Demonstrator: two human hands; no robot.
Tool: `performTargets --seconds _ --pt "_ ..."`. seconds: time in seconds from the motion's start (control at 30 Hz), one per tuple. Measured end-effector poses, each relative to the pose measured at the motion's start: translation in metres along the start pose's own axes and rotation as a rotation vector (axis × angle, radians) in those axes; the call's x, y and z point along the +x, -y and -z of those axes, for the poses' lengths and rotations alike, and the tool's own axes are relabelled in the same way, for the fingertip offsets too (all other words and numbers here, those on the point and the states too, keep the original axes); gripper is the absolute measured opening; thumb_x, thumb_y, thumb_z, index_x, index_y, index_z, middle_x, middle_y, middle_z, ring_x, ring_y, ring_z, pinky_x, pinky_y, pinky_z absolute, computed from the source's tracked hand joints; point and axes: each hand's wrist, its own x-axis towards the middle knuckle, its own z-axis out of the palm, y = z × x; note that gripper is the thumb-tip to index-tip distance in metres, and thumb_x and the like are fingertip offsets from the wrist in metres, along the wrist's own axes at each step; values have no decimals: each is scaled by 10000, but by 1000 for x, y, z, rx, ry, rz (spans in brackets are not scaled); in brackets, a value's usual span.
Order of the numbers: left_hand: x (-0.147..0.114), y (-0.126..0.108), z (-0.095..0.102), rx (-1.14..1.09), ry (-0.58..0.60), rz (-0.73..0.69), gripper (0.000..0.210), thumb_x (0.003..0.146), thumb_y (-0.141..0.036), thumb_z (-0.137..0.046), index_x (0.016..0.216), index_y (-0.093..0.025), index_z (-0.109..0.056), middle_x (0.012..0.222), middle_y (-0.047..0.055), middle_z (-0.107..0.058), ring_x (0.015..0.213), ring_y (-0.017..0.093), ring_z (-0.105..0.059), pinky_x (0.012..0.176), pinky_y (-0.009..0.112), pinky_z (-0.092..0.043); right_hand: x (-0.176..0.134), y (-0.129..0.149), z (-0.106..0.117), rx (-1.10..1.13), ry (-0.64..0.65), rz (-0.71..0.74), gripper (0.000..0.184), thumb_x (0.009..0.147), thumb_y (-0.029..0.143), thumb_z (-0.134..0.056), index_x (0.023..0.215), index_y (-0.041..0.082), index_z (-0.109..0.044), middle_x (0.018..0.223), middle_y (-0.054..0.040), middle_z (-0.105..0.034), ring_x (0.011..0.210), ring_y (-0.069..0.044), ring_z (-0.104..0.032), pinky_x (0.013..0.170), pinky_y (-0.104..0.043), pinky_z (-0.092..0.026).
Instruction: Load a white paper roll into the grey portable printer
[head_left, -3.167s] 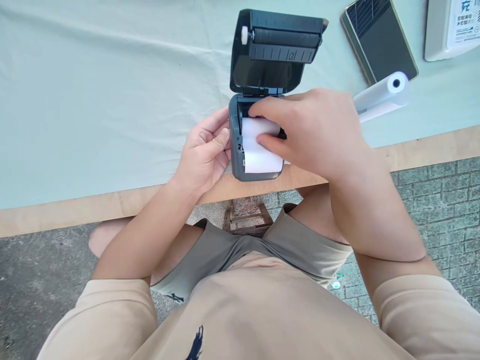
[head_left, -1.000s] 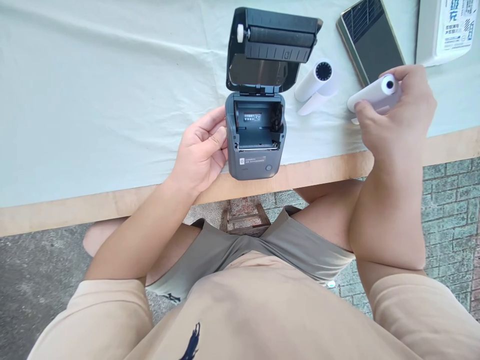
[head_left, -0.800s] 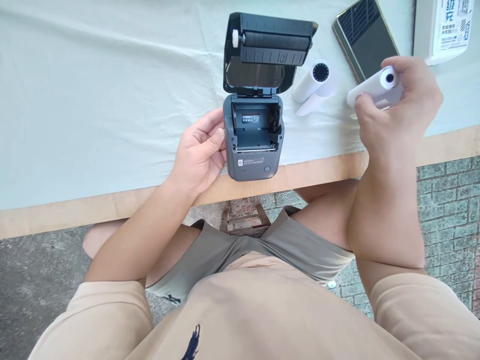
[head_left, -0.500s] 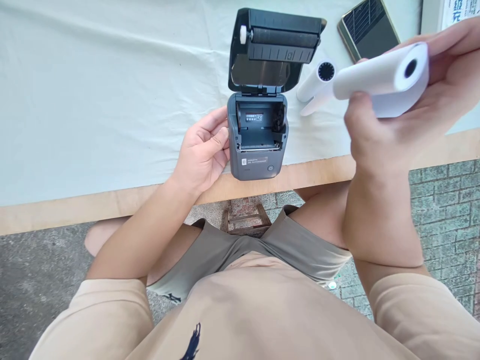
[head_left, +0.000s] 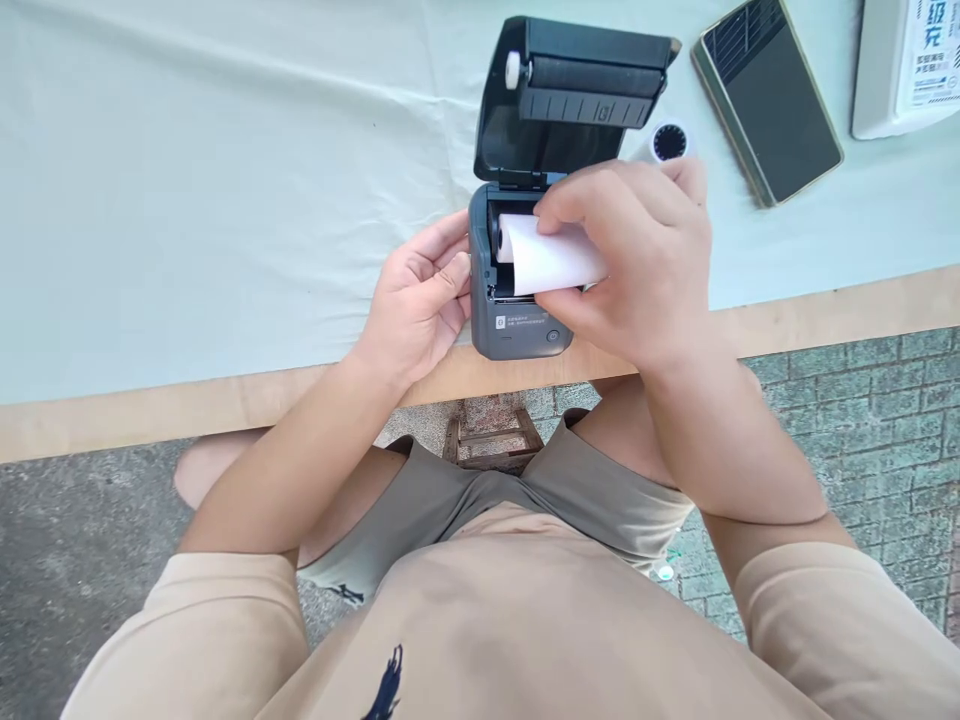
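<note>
Fingers of your left hand [head_left: 416, 305] are curled in at nine o'clock on the printer [head_left: 525, 338], thumb against its edge, closed enough to steady it; whether its base rests on the cloth [head_left: 187, 200] you cannot tell from here. Its casing looks hard, smooth and perhaps slick, so hold it by the side wall and spare the raised cover [head_left: 555, 140] at twelve o'clock, whose hinge is probably the weak spot. White and partly unwound, the paper roll [head_left: 559, 258] has its left end within the open bay, its loose flap draped toward six o'clock. At three o'clock, your right hand [head_left: 645, 260] pinches it, index above and thumb below, parted about the roll's thickness. Expect it light and firm in the winding, but soft at the flap, which could crease; grip the wound body instead. Beyond your knuckles, between one and two, a second roll [head_left: 670, 142] shows its core; farther out at two lie the phone [head_left: 784, 110] and white case [head_left: 885, 80].
</note>
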Motion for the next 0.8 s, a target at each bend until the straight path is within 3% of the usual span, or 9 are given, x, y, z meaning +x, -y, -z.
performTargets --seconds 0.1,0.17,0.33,0.4,0.47,0.57,0.77,0.8 --pt "0 -1 -1 3 -36 5 325 889 -348 -640 1204 -269 -656 1177 9 -718 1114 273 -690 881 438 -610 0 -3 -3 20 39 -21 212 868 168 -462 991 298 -575 1073 30 -710 933 -206 -647 877 -415 -364" --pt "-1 -2 -2 16 -43 14 336 875 -342 -658 1198 -253 -656 1190 27 -716 1119 262 -688 865 398 -613 -2 -4 -5 50 -1 17 196 898 165 -451 962 286 -592 1096 36 -710 956 -193 -649 883 -409 -368" --pt "-1 -5 -4 -14 -34 9 340 858 -345 -678 1179 -236 -663 1180 32 -722 1111 243 -682 830 333 -602 -10 -10 -20 139 -341 301 104 934 273 -537 840 250 -576 936 69 -734 852 -163 -661 761 -373 -374" --pt "-1 -6 -4 -34 -25 8 318 857 -330 -677 1163 -243 -675 1161 19 -726 1076 225 -682 823 319 -597 -14 -13 -25 157 -381 397 87 914 292 -584 845 249 -554 901 87 -732 839 -146 -651 732 -367 -367" --pt "-1 -6 -4 -68 -14 4 285 853 -303 -674 1133 -254 -692 1115 6 -733 992 193 -682 790 296 -593 -17 -15 -28 163 -332 452 87 907 289 -596 856 253 -534 917 96 -730 885 -137 -642 734 -367 -362" --pt "-1 -5 -4 -79 -9 21 271 858 -300 -658 1121 -250 -694 1071 8 -730 939 183 -677 783 304 -584 -21 -17 -29 159 -321 450 105 897 273 -614 845 266 -523 923 112 -726 970 -134 -633 772 -368 -358" --pt "0 -3 -4 -78 52 -40 295 837 -303 -675 1126 -248 -686 1043 22 -714 946 201 -681 808 347 -571 -27 -13 -37 163 -450 451 110 897 270 -651 844 291 -557 866 134 -722 950 -128 -624 784 -375 -335" --pt "1 -2 -3 -68 4 -20 268 879 -316 -632 1132 -242 -678 1053 28 -704 1004 209 -676 856 361 -563 -28 -12 -38 172 -454 442 106 909 277 -640 844 292 -558 864 133 -723 949 -126 -625 781 -378 -330"
